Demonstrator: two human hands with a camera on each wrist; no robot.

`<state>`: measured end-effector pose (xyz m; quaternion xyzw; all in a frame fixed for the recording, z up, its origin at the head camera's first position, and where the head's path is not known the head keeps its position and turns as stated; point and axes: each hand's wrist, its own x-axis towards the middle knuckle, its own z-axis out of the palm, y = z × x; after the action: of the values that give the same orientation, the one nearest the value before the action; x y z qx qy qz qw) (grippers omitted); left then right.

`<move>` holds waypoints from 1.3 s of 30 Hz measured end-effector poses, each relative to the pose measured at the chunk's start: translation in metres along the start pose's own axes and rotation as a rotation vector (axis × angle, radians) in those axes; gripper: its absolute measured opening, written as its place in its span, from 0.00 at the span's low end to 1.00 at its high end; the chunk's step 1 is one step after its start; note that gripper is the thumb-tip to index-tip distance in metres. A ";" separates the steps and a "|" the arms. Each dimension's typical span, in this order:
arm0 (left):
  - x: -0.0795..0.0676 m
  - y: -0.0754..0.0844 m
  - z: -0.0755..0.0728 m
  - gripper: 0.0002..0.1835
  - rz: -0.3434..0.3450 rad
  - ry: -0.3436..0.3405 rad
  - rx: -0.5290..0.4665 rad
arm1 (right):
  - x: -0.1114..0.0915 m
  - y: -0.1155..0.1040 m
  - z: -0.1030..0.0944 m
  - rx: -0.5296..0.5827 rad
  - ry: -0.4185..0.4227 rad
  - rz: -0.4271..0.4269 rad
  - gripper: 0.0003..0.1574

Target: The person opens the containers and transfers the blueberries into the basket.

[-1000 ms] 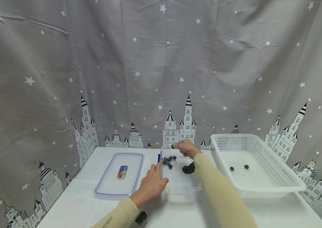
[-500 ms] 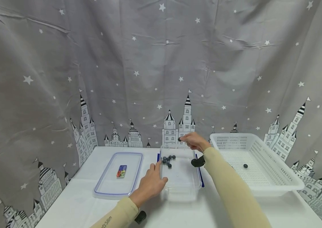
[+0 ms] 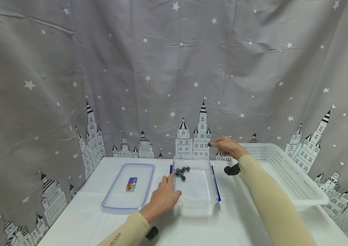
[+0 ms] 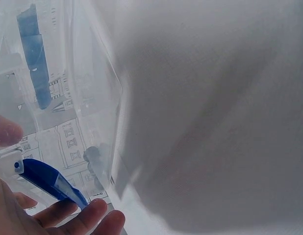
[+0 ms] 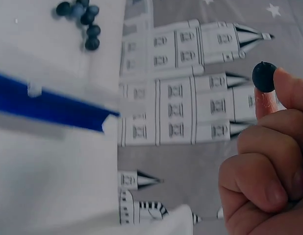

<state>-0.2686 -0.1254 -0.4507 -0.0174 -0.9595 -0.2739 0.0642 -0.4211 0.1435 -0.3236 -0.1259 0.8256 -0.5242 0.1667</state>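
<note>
A clear plastic food container [image 3: 196, 210] with blue side latches stands mid-table. Several blueberries [image 3: 183, 178] lie together in its far left part. My left hand [image 3: 163, 197] holds the container's left side, thumb over the wall and fingers outside; in the left wrist view the fingers are at the raised blue latch [image 4: 51, 181]. Beyond the container's far right corner, my right hand [image 3: 227, 147] is in the air. It pinches one blueberry [image 5: 264, 77] between thumb and index finger, the other fingers curled in.
A clear lid [image 3: 117, 196] with a blue seal and a colourful label [image 3: 132, 184] lies at the left. At the right stands a white perforated basket [image 3: 284, 171], partly behind the right forearm. A grey curtain [image 3: 174, 75] hangs behind the table [image 3: 81, 212].
My right hand has moved rightward and up from over the container, carrying the pinched blueberry. Its forearm now hides the blueberries seen earlier in the basket. The left hand stays put.
</note>
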 end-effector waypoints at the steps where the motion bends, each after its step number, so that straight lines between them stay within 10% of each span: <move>1: 0.000 0.000 0.000 0.43 0.001 0.001 0.000 | -0.002 0.001 -0.004 -0.004 0.008 0.002 0.32; 29: -0.003 -0.006 -0.006 0.42 0.070 0.029 0.052 | -0.047 0.081 -0.074 -0.068 0.163 0.108 0.36; 39: -0.009 -0.010 -0.006 0.41 0.081 0.042 0.007 | -0.054 0.104 -0.079 -0.048 0.229 0.189 0.12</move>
<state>-0.2593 -0.1367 -0.4519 -0.0504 -0.9574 -0.2679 0.0954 -0.4079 0.2728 -0.3788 0.0089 0.8597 -0.4972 0.1168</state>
